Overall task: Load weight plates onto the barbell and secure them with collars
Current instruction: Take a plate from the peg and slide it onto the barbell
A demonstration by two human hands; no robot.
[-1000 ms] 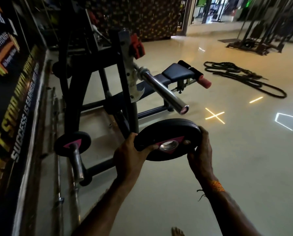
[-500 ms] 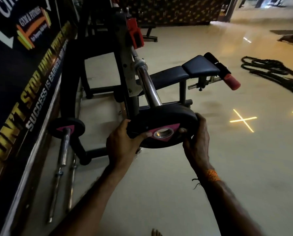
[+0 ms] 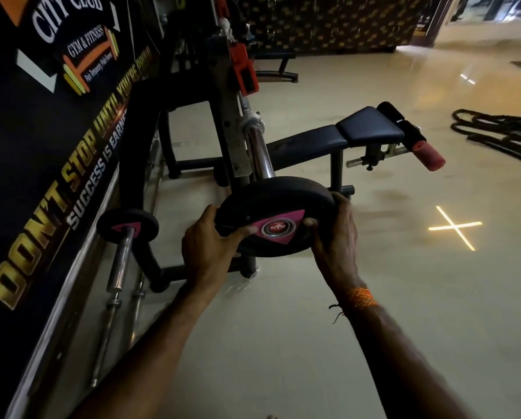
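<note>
Right, my left hand (image 3: pixel 211 240) grips the weight plate (image 3: pixel 277 198) at its left rim, thumb laid flat across the face toward the pink triangle (image 3: pixel 295 217), the other fingers curled out of sight behind. My right hand (image 3: pixel 335 237) clasps the opposite rim, thumb on the face, fingers hooked over the edge. The plate sits at the tip of the barbell sleeve (image 3: pixel 257 152), whose end cap (image 3: pixel 278 227) shows in its hole. Beyond stands the bench (image 3: pixel 368 128).

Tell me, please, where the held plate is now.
In the head view's centre, the plate sits at the barbell tip, gripped between left hand and right hand, left of the bench.
</note>
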